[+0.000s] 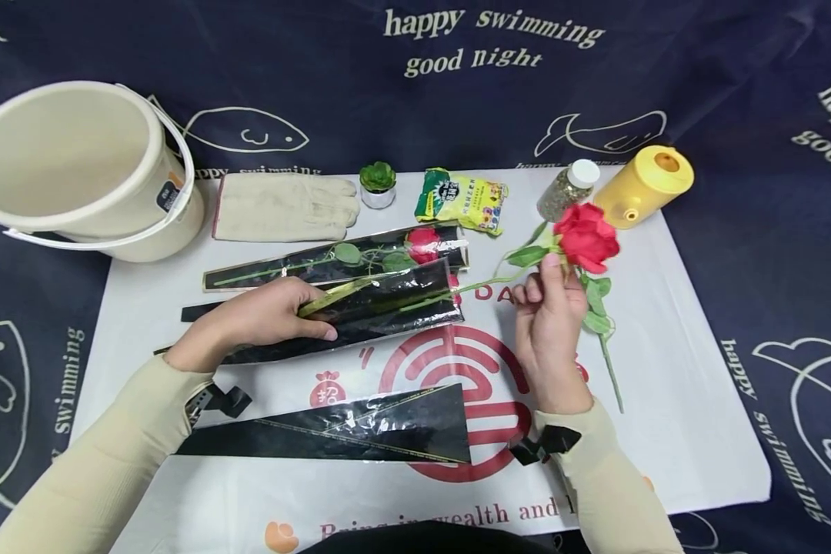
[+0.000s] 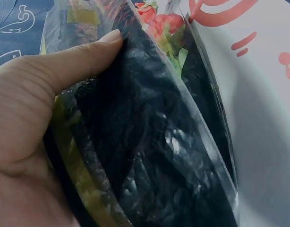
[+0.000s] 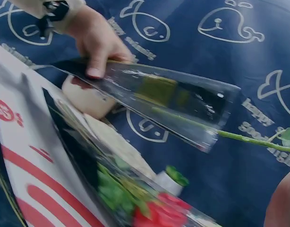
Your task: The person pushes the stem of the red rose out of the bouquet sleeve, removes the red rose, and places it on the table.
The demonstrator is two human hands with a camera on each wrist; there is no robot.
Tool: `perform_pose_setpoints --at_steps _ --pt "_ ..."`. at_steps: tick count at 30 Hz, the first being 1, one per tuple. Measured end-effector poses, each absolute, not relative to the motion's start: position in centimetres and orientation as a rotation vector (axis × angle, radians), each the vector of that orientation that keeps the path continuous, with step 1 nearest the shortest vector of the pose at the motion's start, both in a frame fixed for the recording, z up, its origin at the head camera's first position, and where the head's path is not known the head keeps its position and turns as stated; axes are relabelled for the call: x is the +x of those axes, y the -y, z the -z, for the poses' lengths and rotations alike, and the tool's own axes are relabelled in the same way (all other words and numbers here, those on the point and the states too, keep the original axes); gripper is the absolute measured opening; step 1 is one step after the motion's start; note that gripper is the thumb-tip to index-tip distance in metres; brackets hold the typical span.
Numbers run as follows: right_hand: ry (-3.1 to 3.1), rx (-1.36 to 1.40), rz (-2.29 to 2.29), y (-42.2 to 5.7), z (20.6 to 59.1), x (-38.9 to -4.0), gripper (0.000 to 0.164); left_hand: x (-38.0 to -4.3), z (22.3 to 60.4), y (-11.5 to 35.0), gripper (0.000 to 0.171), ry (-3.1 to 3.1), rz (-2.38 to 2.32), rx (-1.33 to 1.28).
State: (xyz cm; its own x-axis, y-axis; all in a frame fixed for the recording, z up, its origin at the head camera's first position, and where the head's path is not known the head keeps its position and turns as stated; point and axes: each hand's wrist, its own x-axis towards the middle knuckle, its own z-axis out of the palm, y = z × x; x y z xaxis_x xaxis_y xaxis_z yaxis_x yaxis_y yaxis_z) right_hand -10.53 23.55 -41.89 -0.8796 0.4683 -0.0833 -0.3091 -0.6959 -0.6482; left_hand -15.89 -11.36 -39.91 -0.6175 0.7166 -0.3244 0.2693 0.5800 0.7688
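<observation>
In the head view, the left hand (image 1: 270,312) gripped a black flower sleeve (image 1: 395,296), its thumb pressed along the near side. The right hand (image 1: 550,331) pinched a red rose (image 1: 587,237) just below the bloom, its other fingers curled in, while the stem ran leftward into the sleeve's wide end. A wrapped rose (image 1: 424,245) lay beyond the sleeve, a flat sleeve (image 1: 360,431) nearer the person, and a leafy stem (image 1: 609,369) just right of the right hand. In the left wrist view, the thumb lay across the glossy film; the fingers were mostly hidden. In the right wrist view, the left hand held the sleeve narrowly, the stem's end inside; only the right hand's edge showed, its grip impossible to tell there.
</observation>
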Motion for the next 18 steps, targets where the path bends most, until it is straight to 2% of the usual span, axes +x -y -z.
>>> perform_pose_setpoints --at_steps 4,8,13,18 --pt "0.866 -0.324 -2.537 -25.9 41.7 -10.7 0.022 -15.7 40.2 11.7 0.032 -2.169 -0.924 0.779" --pt "0.927 -0.272 -2.617 -28.7 40.9 -10.9 0.022 -15.6 40.4 12.1 0.021 -2.174 -0.909 0.787" --pt "1.188 -0.213 -2.67 -31.9 40.2 -11.1 0.018 -15.5 40.9 12.8 0.018 -2.175 -0.879 0.733" --pt "1.6 -0.295 -2.576 -34.3 39.7 -11.1 0.015 -15.5 41.4 13.2 0.014 -2.139 -0.911 0.721"
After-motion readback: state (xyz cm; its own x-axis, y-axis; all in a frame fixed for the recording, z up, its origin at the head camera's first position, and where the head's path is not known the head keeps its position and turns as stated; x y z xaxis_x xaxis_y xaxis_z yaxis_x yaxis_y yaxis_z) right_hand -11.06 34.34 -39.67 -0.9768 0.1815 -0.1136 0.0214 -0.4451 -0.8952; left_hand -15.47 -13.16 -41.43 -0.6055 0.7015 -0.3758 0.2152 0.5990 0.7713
